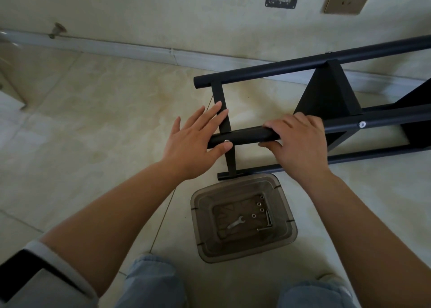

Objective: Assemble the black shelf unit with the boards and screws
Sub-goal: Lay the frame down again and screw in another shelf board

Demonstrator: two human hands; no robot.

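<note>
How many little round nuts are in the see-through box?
4, all near the right side of the plastic box: nuts at and. More could hide beside the bolts.

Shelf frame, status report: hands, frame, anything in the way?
Left hand open, thumb by screw. Right hand grips near tube. Frame on its side on the floor. Parts tub close below.

Head view, looking steeply down, close
</note>
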